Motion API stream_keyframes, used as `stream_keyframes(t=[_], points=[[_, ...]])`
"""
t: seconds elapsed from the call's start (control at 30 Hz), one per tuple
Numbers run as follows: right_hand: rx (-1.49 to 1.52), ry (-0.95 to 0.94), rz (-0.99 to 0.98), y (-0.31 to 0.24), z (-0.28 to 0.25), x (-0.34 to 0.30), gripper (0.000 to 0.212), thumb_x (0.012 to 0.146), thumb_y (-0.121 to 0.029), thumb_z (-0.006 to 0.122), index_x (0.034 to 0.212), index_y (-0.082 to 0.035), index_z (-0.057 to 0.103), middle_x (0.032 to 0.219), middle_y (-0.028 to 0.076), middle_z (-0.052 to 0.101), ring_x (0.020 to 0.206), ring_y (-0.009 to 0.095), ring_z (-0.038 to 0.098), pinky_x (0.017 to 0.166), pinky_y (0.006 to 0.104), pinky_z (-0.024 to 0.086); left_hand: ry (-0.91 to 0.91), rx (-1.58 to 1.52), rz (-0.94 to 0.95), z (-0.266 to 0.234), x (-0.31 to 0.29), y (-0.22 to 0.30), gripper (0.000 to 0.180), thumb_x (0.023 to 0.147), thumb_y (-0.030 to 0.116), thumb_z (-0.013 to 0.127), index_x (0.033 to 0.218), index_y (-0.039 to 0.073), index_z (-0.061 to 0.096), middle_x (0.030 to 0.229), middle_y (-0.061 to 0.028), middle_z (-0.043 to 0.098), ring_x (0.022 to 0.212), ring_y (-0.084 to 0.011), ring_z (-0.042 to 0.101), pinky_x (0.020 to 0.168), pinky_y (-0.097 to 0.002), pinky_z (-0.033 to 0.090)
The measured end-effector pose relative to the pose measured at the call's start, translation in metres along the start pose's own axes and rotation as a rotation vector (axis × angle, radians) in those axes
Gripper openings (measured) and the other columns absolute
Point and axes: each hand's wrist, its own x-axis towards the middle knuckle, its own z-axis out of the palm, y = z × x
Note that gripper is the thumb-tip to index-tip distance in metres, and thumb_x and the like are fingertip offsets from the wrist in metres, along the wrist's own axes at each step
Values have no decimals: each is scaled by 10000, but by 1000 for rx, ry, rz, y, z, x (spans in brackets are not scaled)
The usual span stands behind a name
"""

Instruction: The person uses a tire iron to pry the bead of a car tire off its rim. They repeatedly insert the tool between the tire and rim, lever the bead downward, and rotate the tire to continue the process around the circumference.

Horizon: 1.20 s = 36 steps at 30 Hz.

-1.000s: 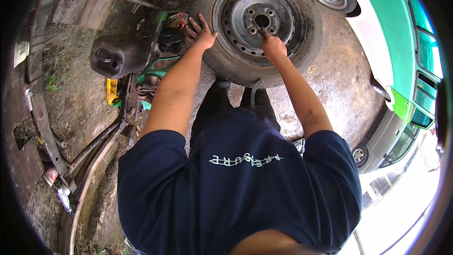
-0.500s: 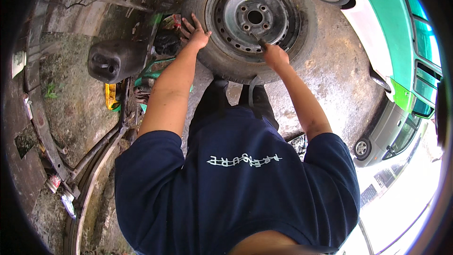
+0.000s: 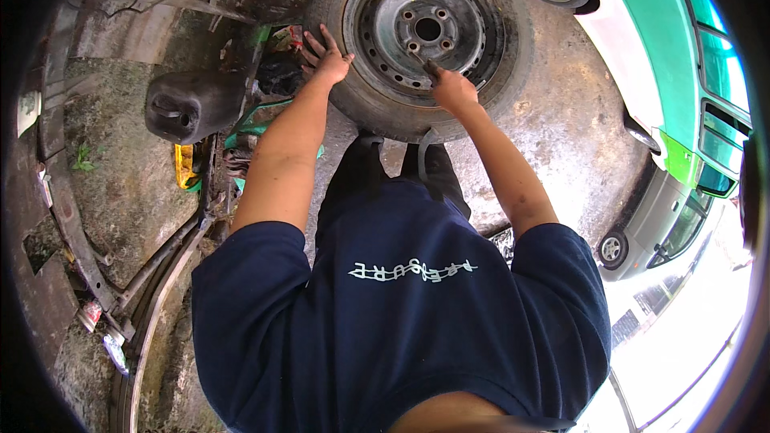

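A car wheel with a worn black tyre (image 3: 513, 40) and a dull steel rim (image 3: 385, 48) lies flat beyond my feet. My left hand (image 3: 327, 62) rests with fingers spread on the tyre's left sidewall. Over the near right part of the rim, my right hand (image 3: 455, 91) is closed round a slim dark tool (image 3: 431, 70). The tool's thin tip points at the hub plate, close to the near-left bolt hole. Its exact kind is too small to tell, and my fingers hide most of it.
A dark plastic jerrycan (image 3: 180, 108) stands at left, near a yellow object (image 3: 186, 164) and green cloth (image 3: 255, 124). Metal bars (image 3: 172, 248) run along the left. A green and white vehicle (image 3: 642, 24) and a grey car (image 3: 666, 220) stand at right.
My right hand and the tool have shifted slightly left across the rim, the whole view drifting a little the same way. My left hand stays on the tyre.
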Motion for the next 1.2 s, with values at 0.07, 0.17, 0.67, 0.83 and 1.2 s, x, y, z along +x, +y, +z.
stream_keyframes(t=[0.07, 0.17, 0.67, 0.83, 1.2], points=[[10, -9, 29, 13, -3, -9, 363, 906, -219, 474, 1255, -233, 572, 1033, 193, 667, 979, 364, 648, 816, 468, 531, 8, -3, 1, 0, 0, 0, 1021, 910, 441, 573, 1445, 257, -276, 1507, -157, -315, 1409, -443, -151, 1098, -645, 91], [37, -24, 77, 21, -5, -17, 380, 915, -227, 459, 1280, -274, 554, 1040, 185, 667, 983, 365, 646, 816, 476, 527, 20, -8, 3, 0, -2, 0, 1025, 905, 443, 579, 1446, 262, -273, 1511, -151, -311, 1411, -442, -143, 1096, -647, 92], [9, -26, -9, 14, -9, -2, 350, 870, -232, 521, 1200, -157, 610, 1039, 191, 669, 973, 364, 651, 822, 463, 530, 30, -12, 15, 4, 3, -4, 1039, 894, 448, 594, 1446, 280, -270, 1514, -147, -306, 1410, -441, -152, 1086, -661, 97], [4, -1, 89, 46, -27, -11, 291, 899, -311, 534, 1165, -251, 636, 1025, 170, 673, 971, 361, 646, 822, 477, 519, 35, -24, 3, 4, 3, -4, 1024, 896, 445, 591, 1455, 283, -251, 1525, -133, -290, 1415, -435, -140, 1088, -655, 105], [-170, -28, -199, 59, -45, 31, 295, 867, -291, 562, 1100, -144, 669, 1010, 203, 672, 971, 368, 648, 829, 457, 533, 252, 12, 92, 31, -11, -13, 901, 914, 472, 543, 1494, 319, -129, 1558, -102, -209, 1430, -416, -89, 1117, -617, 87]])
